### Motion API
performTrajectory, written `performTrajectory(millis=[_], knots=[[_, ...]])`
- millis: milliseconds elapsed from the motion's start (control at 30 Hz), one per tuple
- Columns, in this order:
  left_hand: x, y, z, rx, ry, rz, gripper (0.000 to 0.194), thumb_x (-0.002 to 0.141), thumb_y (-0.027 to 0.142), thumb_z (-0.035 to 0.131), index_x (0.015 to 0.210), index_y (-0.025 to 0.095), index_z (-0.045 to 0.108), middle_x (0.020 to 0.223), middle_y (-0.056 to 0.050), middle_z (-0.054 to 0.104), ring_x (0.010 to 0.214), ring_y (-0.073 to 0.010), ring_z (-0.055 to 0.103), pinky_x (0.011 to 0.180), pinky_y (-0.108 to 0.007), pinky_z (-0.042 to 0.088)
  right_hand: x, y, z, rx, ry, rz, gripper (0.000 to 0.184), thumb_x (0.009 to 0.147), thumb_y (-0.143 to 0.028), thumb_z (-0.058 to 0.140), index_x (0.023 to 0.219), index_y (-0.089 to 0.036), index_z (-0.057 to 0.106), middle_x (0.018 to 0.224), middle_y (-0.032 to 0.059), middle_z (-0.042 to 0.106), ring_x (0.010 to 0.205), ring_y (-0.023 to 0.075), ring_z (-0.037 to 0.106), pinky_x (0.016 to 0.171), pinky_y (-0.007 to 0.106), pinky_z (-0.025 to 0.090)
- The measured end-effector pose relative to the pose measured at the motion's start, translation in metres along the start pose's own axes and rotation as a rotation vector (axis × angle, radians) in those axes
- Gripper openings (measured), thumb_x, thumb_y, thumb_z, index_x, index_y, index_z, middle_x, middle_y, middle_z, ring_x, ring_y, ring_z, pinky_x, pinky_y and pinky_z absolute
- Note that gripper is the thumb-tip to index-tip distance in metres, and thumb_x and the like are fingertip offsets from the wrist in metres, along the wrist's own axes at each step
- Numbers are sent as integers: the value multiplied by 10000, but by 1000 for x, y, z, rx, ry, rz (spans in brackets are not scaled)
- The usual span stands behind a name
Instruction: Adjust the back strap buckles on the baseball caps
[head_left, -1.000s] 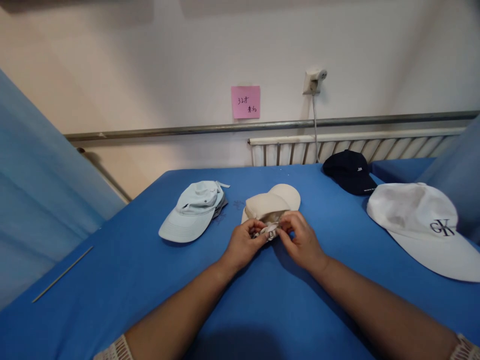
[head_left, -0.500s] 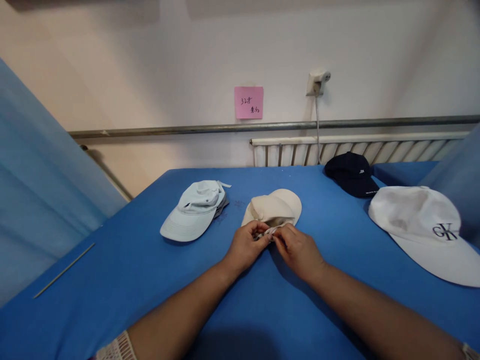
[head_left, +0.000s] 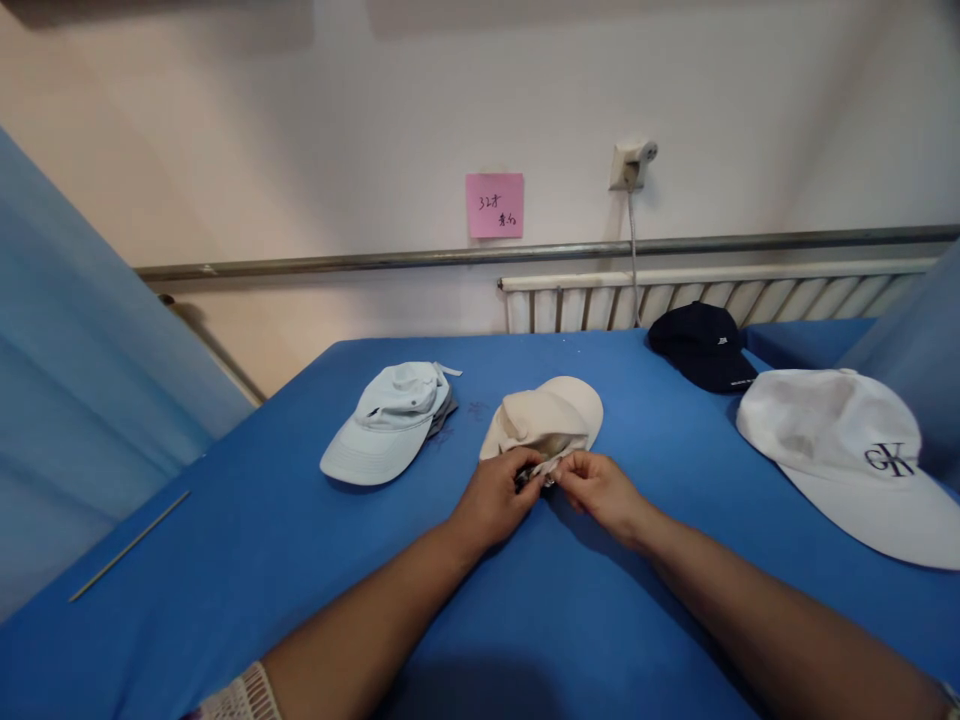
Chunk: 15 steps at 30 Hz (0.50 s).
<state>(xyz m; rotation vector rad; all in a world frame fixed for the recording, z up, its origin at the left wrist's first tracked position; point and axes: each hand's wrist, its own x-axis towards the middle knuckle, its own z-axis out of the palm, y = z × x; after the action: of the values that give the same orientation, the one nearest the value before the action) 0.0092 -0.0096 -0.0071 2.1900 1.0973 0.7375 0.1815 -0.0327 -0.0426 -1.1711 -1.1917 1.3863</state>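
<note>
A beige baseball cap (head_left: 544, 415) lies on the blue-covered table (head_left: 315, 590) with its brim pointing away to the right. My left hand (head_left: 499, 500) pinches the near edge of the cap, around its back strap. From the other side, my right hand (head_left: 600, 490) grips the strap between thumb and forefinger. A small metal buckle shows between the fingertips, partly hidden. Left of the cap rests a pale blue cap (head_left: 390, 420), overlapping a dark grey item (head_left: 441, 420) that is mostly covered.
At the right stand a white cap with black letters (head_left: 832, 420) and a navy cap (head_left: 701, 345). A thin stick (head_left: 129, 546) lies at the left. Behind the table are a radiator (head_left: 570, 305), a metal rail (head_left: 390, 260) and a plugged-in cord (head_left: 633, 240).
Both hands stay on the back strap while their fingers shift. The beige cap has turned and settled slightly, and the right hand's grip has moved a little along the strap.
</note>
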Motion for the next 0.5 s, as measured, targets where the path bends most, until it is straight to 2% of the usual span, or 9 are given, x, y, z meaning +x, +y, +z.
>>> performTrajectory(millis=[67, 133, 267, 367, 500], knots=[[0, 0, 0, -1, 11, 23, 207, 840, 242, 584, 1022, 205, 675, 927, -19, 722, 776, -150, 632, 717, -242, 452, -1, -5, -3, 170, -94, 101, 333, 716, -458, 708, 707, -185, 516, 540, -68, 442, 452, 66, 363, 441, 211, 268], [0, 0, 1, -8, 25, 16, 197, 836, 230, 583, 1008, 202, 672, 914, -15, 721, 771, -147, 630, 716, -240, 451, -2, -7, -3, 243, -125, 138, 346, 693, -447, 744, 720, -175, 532, 560, -63, 468, 459, 59, 383, 442, 201, 272], [1, -2, 2, -26, 57, -46, 135, 814, 220, 592, 921, 188, 668, 830, -4, 710, 729, -143, 621, 680, -236, 444, -2, 5, 3, 59, -7, -6, 359, 690, -486, 735, 707, -186, 538, 532, -53, 521, 445, 86, 461, 454, 219, 355], [0, -2, 2, -41, 65, -59, 129, 805, 220, 601, 908, 188, 671, 820, -1, 710, 718, -141, 620, 676, -236, 446, -2, 14, 6, -107, 87, -121, 288, 734, -451, 694, 728, -199, 553, 615, -24, 598, 508, 117, 541, 517, 252, 435], [-1, 0, 2, -53, 58, -54, 149, 797, 221, 618, 930, 194, 678, 858, -4, 721, 731, -143, 624, 712, -240, 459, -3, 16, 4, -307, 168, -185, 178, 796, -374, 616, 741, -209, 578, 624, -12, 616, 540, 136, 565, 522, 255, 431]])
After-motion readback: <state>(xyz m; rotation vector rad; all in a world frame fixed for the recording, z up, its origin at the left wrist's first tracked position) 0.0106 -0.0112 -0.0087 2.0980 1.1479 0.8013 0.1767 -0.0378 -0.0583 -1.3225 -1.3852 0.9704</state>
